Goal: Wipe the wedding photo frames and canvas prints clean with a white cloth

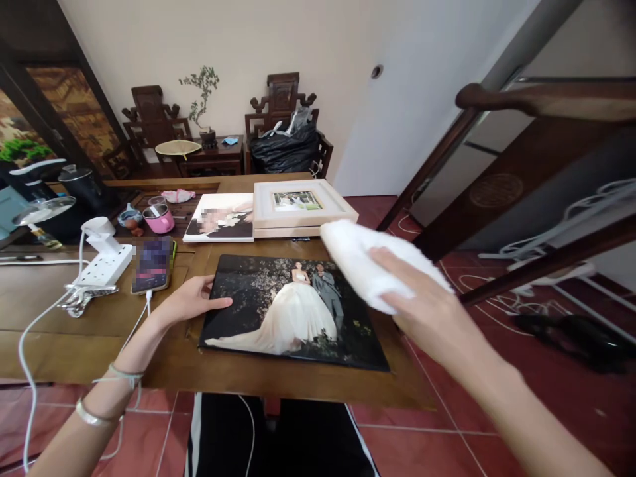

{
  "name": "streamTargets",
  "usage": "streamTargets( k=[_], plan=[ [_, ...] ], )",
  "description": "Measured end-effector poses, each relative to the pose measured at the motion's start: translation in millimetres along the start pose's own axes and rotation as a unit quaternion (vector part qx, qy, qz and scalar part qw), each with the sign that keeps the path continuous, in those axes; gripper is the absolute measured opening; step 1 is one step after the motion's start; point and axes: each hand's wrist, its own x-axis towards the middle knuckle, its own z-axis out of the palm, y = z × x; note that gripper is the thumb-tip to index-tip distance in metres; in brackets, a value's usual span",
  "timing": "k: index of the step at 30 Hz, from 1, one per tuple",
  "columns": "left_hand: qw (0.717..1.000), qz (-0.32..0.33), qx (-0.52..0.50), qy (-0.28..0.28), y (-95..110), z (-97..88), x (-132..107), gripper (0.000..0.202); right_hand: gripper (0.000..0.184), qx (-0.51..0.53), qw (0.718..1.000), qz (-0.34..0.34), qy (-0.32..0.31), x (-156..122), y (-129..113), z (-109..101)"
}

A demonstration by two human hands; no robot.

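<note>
A large dark photo print (278, 311) of a couple in wedding clothes lies flat on the wooden table (209, 377) in front of me. My left hand (191, 299) rests on its left edge, fingers flat, thumb on the picture. Above the print's right side my right hand (422, 298) is raised and holds a white cloth (362, 255), fingers laid over it.
Behind the print are a second wedding print (221, 217) and a pale framed photo (298, 205). A phone (152, 265), a white power strip (106, 264) with cables, a pink cup (159, 218) and a tea set stand at left. A dark wooden chair back (527, 152) rises at right.
</note>
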Motion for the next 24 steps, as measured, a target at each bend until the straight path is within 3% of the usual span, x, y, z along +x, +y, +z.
streamTargets(
  k=[5, 10, 14, 18, 24],
  plan=[
    [0.985, 0.02, 0.135, 0.102, -4.9, 0.3, 2.5, 0.048, 0.053, -0.045, 0.985, -0.097, -0.136, -6.7, -7.9, 38.7],
    [0.954, 0.039, 0.216, 0.206, -14.4, 9.1, -1.2, 0.047, 0.06, -0.065, 0.981, -0.103, -0.153, -11.3, -10.9, 49.8],
    [0.93, 0.129, 0.25, 0.236, -24.3, 24.3, -0.9, 0.06, 0.062, -0.066, 0.982, -0.097, -0.151, -9.8, -13.4, 48.9],
    [0.902, 0.211, 0.302, 0.224, -31.1, 37.5, 1.6, 0.048, 0.063, -0.055, 0.981, -0.104, -0.154, -7.7, -9.1, 51.4],
    [0.9, 0.232, 0.316, 0.189, -37.8, 39.7, 5.3, 0.044, 0.066, -0.05, 0.983, -0.079, -0.156, 12.2, 1.1, 66.3]
  ],
)
